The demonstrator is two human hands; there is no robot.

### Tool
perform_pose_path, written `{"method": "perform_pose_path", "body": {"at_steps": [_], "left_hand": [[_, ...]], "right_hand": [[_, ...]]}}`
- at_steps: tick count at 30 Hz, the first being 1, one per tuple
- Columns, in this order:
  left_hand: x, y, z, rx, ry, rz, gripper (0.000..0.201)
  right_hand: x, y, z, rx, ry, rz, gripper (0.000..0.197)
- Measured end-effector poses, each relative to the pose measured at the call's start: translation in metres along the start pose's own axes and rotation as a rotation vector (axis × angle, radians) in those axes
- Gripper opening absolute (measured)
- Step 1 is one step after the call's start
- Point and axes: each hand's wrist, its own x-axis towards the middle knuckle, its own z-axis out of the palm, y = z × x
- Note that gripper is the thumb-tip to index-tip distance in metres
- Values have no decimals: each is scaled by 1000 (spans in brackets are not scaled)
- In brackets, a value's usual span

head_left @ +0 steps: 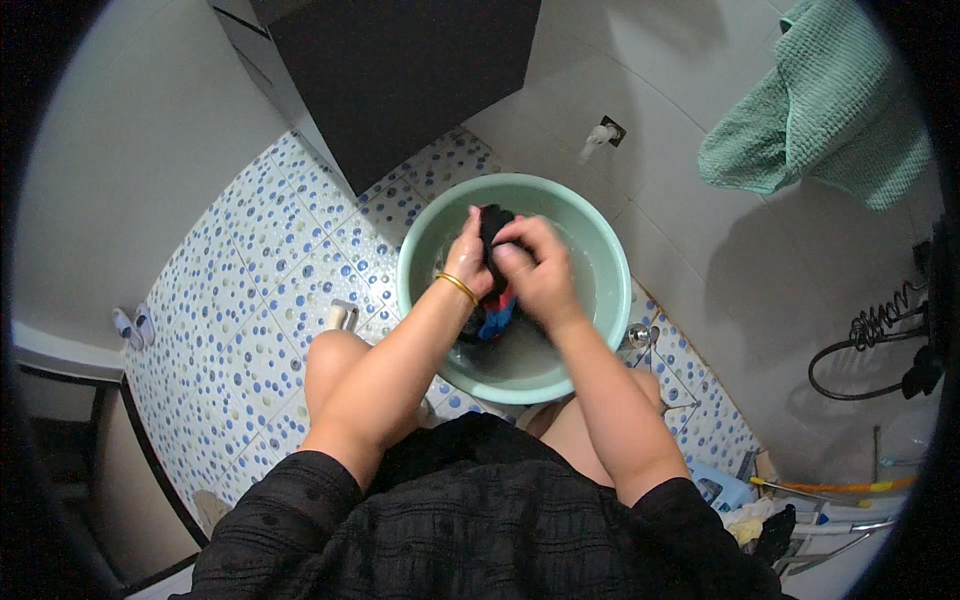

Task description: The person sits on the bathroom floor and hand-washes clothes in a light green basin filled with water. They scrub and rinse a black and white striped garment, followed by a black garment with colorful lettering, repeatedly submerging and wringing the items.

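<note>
A light green round basin (415, 320) holds cloudy water (530, 350) and stands on the floor between my legs. Above the water, my left hand (467, 258) grips a bunched black cloth (494, 222), with a gold bangle (458, 288) round the wrist. My right hand (540, 268), smeared a little by motion, is curled against the same cloth from the other side. Below the hands hangs a red and blue part (496, 316) of the cloth, reaching down to the water. What kind of garment it is cannot be made out.
A dark cabinet (400, 80) juts out beyond the basin. A tap (600, 138) projects from the wall, and a green towel (820, 110) hangs at the far right. Beside the basin is a metal floor fitting (640, 335). Slippers (135, 327) lie at the left.
</note>
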Motion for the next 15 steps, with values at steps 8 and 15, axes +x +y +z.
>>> {"method": "perform_pose_path", "body": {"at_steps": [8,15], "left_hand": [[13,-41,-31,121,-353,-25,42],[-2,-38,-6,519,89,51,31]], "right_hand": [[2,32,23,-573,242,8,29],[11,65,2,-649,264,287,38]]}}
